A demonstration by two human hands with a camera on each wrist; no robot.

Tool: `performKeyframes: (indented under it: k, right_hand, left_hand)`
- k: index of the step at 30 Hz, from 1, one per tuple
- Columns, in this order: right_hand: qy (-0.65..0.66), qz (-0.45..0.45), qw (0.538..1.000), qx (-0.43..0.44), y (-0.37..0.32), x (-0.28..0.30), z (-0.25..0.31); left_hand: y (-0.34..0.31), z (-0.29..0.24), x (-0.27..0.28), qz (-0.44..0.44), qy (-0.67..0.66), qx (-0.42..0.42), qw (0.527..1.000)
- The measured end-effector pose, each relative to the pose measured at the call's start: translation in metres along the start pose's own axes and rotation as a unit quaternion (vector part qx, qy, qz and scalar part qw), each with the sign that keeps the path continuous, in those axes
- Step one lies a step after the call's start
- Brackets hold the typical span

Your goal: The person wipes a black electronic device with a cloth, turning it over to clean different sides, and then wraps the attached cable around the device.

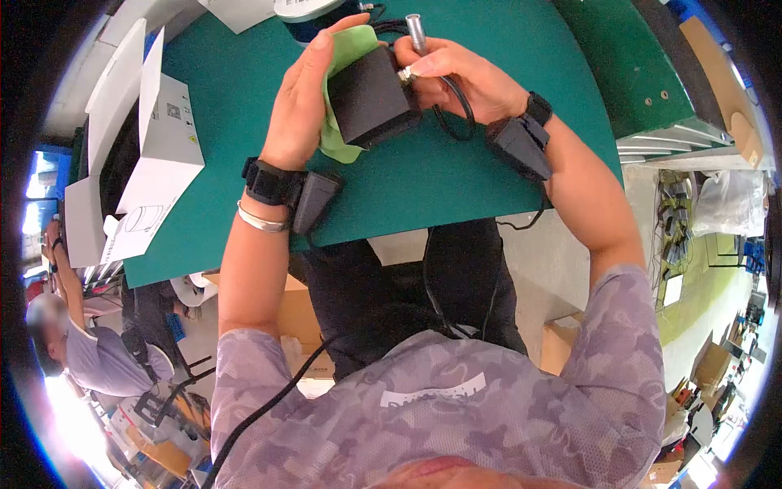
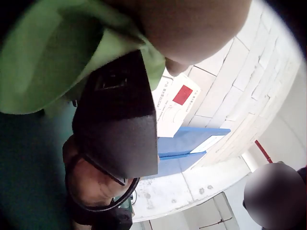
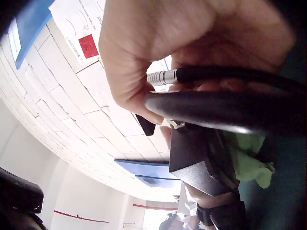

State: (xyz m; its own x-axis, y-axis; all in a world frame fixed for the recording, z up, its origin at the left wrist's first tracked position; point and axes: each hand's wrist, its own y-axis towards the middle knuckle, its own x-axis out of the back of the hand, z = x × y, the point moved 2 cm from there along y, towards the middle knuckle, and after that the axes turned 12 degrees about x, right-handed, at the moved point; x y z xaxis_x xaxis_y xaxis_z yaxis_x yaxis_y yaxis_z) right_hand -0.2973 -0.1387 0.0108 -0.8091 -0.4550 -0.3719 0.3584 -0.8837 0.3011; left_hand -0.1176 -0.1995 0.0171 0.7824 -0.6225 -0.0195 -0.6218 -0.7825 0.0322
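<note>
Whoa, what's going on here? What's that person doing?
The person's left hand is holding a green cloth against one side of a black box, over a green table. The right hand is pinching a small metal plug at the box's other side, with a black cable looping by the hand. Another metal plug sticks up nearby. I can't tell whether the pinched one is all the way in.

the black box (image 1: 371, 96) hides part of the green cloth (image 1: 352, 42); head-view edge crops the round device (image 1: 309, 8)
</note>
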Motion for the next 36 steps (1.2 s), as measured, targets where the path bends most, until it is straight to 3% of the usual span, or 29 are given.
performKeyframes:
  k: [5, 10, 12, 16, 20, 22, 25, 29, 30, 31, 33, 34, 36]
  right_hand:
    - [-0.011, 0.003, 1.000, -0.003, -0.002, -0.002, 0.001]
    - [-0.021, -0.008, 1.000, 0.003, -0.004, -0.003, 0.001]
    - [-0.039, -0.046, 0.998, -0.012, -0.005, -0.003, 0.000]
    - [-0.012, -0.033, 0.999, -0.003, -0.005, 0.003, -0.004]
    - [0.033, -0.071, 0.997, -0.002, -0.006, 0.010, -0.001]
    - [0.064, -0.088, 0.994, 0.007, -0.005, 0.010, 0.001]
    - [0.090, -0.063, 0.994, 0.029, -0.001, 0.006, 0.000]
    - [0.069, -0.100, 0.992, 0.035, -0.001, 0.002, -0.002]
    - [0.081, -0.080, 0.993, 0.039, -0.001, 0.004, -0.003]
    - [0.079, -0.081, 0.993, 0.042, -0.001, 0.003, -0.003]
    - [0.077, -0.117, 0.990, 0.035, -0.001, 0.000, -0.003]
    - [0.085, -0.089, 0.992, 0.032, -0.001, 0.007, -0.006]
    - [0.076, -0.101, 0.991, 0.040, -0.001, 0.002, -0.002]
  left_hand:
    - [-0.009, -0.009, -0.004, 0.061, -0.027, 0.049, 0.997]
    - [-0.006, -0.005, -0.002, 0.070, 0.124, 0.008, 0.990]
    - [-0.006, -0.005, 0.000, 0.076, 0.116, 0.007, 0.990]
    - [-0.005, -0.005, 0.004, 0.089, 0.123, 0.006, 0.988]
    - [-0.004, -0.006, 0.009, 0.050, 0.133, -0.024, 0.990]
    - [-0.006, -0.013, 0.003, -0.040, 0.001, -0.011, 0.999]
    - [-0.009, -0.022, -0.004, -0.086, -0.004, -0.059, 0.995]
    - [-0.014, -0.016, -0.007, -0.018, 0.177, -0.170, 0.969]
    - [-0.010, -0.018, -0.006, 0.017, 0.264, -0.246, 0.932]
    - [-0.009, -0.019, -0.006, 0.058, 0.306, -0.247, 0.917]
    - [-0.007, -0.015, -0.006, 0.023, 0.337, -0.228, 0.913]
    - [-0.007, -0.013, -0.007, 0.028, 0.339, -0.232, 0.911]
    - [-0.007, -0.013, -0.001, -0.060, 0.233, -0.171, 0.956]
